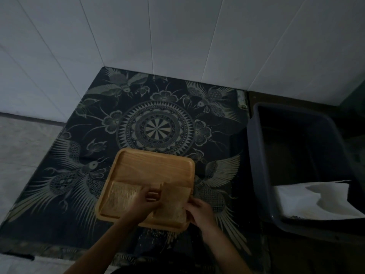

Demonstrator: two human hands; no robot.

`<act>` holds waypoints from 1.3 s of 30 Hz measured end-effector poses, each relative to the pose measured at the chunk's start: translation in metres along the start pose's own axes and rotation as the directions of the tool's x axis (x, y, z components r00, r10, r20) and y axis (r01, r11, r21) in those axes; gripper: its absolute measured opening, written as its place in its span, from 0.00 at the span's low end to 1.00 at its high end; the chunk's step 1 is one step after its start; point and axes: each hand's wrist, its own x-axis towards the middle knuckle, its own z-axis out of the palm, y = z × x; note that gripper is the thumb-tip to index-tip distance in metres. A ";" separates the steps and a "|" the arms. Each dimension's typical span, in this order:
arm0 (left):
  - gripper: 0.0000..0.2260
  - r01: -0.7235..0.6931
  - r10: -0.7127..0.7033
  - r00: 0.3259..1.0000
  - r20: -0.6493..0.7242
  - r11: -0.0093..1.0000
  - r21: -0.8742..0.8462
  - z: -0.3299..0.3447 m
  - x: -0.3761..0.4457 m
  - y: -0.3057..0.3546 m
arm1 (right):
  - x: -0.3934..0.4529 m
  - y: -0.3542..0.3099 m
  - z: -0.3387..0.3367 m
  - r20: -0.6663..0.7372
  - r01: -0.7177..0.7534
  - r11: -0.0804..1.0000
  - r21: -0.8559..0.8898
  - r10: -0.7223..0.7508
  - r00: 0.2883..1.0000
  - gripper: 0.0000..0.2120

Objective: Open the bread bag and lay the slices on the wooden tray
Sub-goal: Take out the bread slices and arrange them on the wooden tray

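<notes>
Dim kitchen: you are laying pale square bread slice (169,202) on near right of light wooden tray (154,167), beside another slice (122,196); left hand (146,200) fingers curled on its top, right hand (199,210) fingers pinching its edge; batik-covered surface (79,135).

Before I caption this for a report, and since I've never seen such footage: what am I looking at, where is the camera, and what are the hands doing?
There is no machine here. One camera sits on a person's head and looks down at their own two bare hands. A dark patterned cloth covers the surface, and a wooden tray lies on it. Two bread slices lie side by side on the tray's near half: the left slice and the right slice. The left hand rests over the two, and the right hand touches the right slice's edge; the dim light hides whether either grips. To the right stands a dark plastic tub with something white inside.
</notes>
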 end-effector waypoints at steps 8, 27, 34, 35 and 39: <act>0.13 0.094 -0.077 0.995 0.071 0.955 -0.283 -0.007 0.002 0.009 | 0.003 -0.024 0.009 0.002 0.014 1.000 0.005 -0.014 1.000 0.10; 0.14 -0.004 -0.010 0.999 -0.046 0.953 -0.302 -0.133 0.050 0.042 | 0.052 -0.091 0.104 0.057 0.136 0.984 -0.118 -0.130 0.990 0.07; 0.17 -0.004 -0.010 0.995 -0.099 0.991 -0.135 -0.168 0.079 0.039 | 0.072 -0.095 0.147 0.068 0.129 0.986 -0.101 -0.123 0.990 0.09; 0.18 -0.002 -0.012 0.994 -0.112 0.992 -0.124 -0.171 0.083 0.036 | 0.074 -0.095 0.152 0.061 0.134 0.984 -0.115 -0.127 0.990 0.09; 0.19 -0.002 -0.006 0.994 -0.112 0.998 -0.065 -0.176 0.093 0.025 | 0.083 -0.089 0.166 0.036 0.126 0.977 -0.170 -0.121 0.992 0.12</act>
